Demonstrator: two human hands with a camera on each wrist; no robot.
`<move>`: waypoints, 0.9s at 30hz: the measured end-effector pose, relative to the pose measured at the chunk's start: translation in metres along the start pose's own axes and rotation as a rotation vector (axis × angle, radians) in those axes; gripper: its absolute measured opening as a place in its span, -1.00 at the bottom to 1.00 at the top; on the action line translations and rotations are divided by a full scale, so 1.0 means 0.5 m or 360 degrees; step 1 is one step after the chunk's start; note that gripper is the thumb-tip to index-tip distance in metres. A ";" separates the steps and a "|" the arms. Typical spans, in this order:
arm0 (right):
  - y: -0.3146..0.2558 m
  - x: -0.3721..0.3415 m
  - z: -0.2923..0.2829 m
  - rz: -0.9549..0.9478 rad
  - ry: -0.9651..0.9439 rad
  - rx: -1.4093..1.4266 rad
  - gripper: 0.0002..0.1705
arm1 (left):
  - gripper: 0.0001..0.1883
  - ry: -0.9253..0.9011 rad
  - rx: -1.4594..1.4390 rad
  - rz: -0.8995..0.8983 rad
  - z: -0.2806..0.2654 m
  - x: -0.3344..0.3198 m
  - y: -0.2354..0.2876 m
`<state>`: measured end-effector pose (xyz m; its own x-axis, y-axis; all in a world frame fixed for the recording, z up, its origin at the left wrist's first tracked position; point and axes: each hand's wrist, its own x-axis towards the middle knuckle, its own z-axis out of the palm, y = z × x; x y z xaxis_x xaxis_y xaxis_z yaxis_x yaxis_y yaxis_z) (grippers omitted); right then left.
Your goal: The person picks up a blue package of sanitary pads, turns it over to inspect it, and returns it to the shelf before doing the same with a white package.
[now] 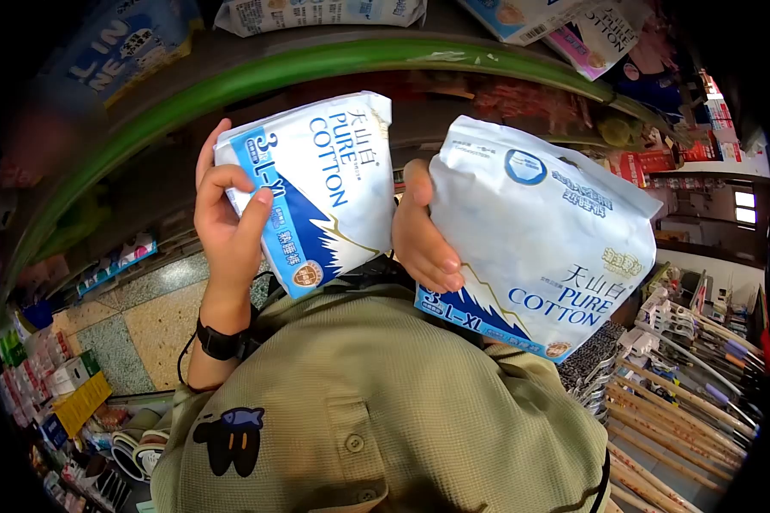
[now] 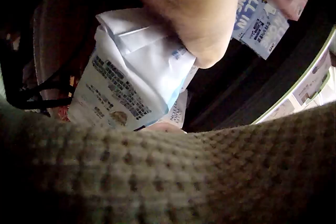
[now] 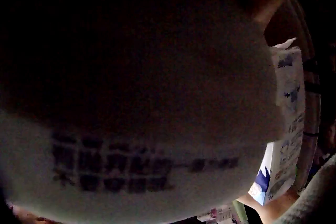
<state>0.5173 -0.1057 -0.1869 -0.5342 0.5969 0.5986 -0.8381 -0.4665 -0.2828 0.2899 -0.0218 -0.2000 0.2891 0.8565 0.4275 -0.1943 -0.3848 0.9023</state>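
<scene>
My left hand (image 1: 231, 209) grips the left side of a white and blue pack of sleep pants (image 1: 342, 171) marked PURE COTTON, thumb and fingertips on its front. The left wrist view shows the same pack (image 2: 121, 82) below the hand (image 2: 194, 14), its printed side towards the camera. A second PURE COTTON pack (image 1: 530, 214) is in my right hand (image 1: 423, 231), whose fingers wrap its left edge; the forearm is hidden behind it. Both packs are held up side by side before the chest. In the right wrist view the dark, close second pack (image 3: 136, 161) covers most of the picture.
Shelves with a green front edge (image 1: 316, 64) run ahead, bearing more packs (image 1: 316, 13). Wooden-handled tools (image 1: 676, 419) stand at the lower right. Goods (image 1: 68, 376) crowd the lower left beside a tiled floor (image 1: 162, 316).
</scene>
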 end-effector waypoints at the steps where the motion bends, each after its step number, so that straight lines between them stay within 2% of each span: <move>1: 0.006 0.002 0.000 0.0005 0.0015 0.0050 -0.28 | -0.93 -0.0040 0.0078 0.0029 -0.003 0.005 0.000; 4: 0.021 0.017 0.014 0.0107 0.0093 0.0135 -0.24 | -0.92 -0.0178 0.0214 0.0069 0.000 0.023 0.020; 6: 0.023 0.019 -0.003 0.0160 0.0020 0.0181 -0.23 | -0.85 -0.0271 0.0292 0.0135 0.003 0.035 0.030; 10: 0.029 0.024 -0.010 0.0178 -0.0051 0.0217 -0.21 | -0.86 -0.0332 0.0365 0.0200 0.022 0.052 0.055; 13: 0.012 0.032 0.020 0.0302 0.0207 0.0071 -0.23 | -0.87 -0.0323 0.0397 0.0221 0.028 0.055 0.057; 15: 0.025 0.027 0.023 0.0281 0.0330 0.0068 -0.24 | -0.88 -0.0360 0.0437 0.0292 0.031 0.062 0.057; 17: 0.035 0.028 0.019 0.0313 0.0389 0.0116 -0.24 | -0.88 -0.0398 0.0536 0.0380 0.031 0.073 0.059; 20: 0.049 0.031 0.010 0.0399 0.0429 0.0222 -0.24 | -0.88 -0.0521 0.0523 0.0367 0.032 0.097 0.063; 24: 0.051 0.040 -0.008 0.0606 0.0384 0.0392 -0.24 | -0.88 -0.0692 0.0547 0.0520 0.019 0.123 0.075; 26: 0.052 0.046 -0.030 0.0749 0.0288 0.0516 -0.24 | -0.84 -0.0860 0.0694 0.0644 0.005 0.142 0.093; 27: 0.058 0.048 -0.049 0.0827 0.0184 0.0600 -0.21 | -0.84 -0.0905 0.0649 0.0606 0.002 0.143 0.108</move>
<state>0.4774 -0.0886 -0.1990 -0.8855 0.2883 0.3643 -0.3823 -0.8978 -0.2186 0.3011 0.0183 -0.1206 0.7274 0.3760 0.5741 -0.0495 -0.8056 0.5904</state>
